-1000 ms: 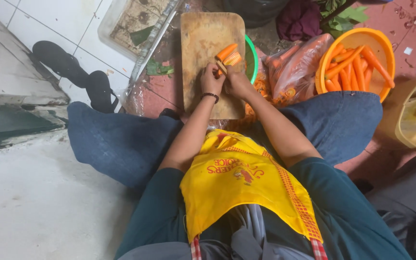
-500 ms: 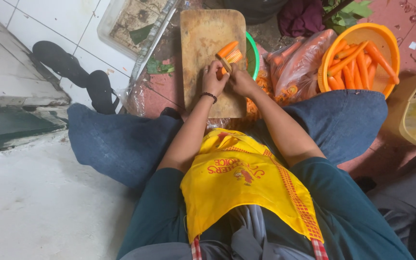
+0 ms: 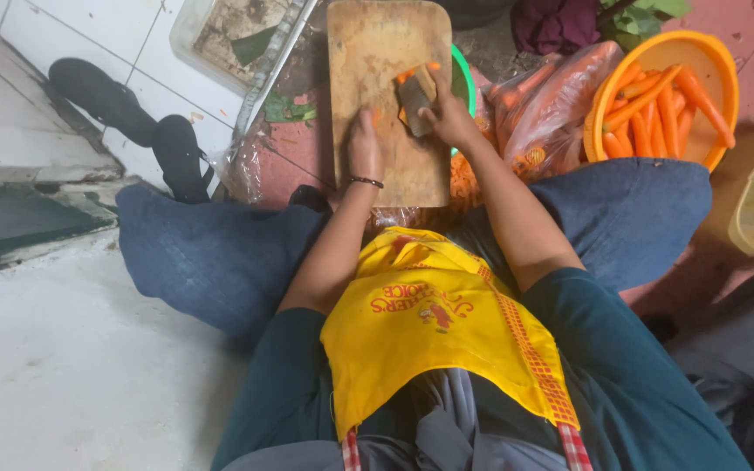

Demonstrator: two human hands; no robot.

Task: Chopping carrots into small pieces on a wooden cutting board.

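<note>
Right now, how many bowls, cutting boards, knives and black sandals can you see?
Orange bowl: 1
Wooden cutting board: 1
Knife, in the right hand: 1
Black sandals: 2
Total: 5

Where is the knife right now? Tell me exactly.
In the head view the knife is in the right hand, over the far right part of the wooden cutting board, among carrot pieces, with the left hand resting nearby.

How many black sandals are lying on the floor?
2. One sandal lies on the white tiles at upper left; the other sandal lies just right of it, beside the person's knee. More could be hidden out of view.
</note>
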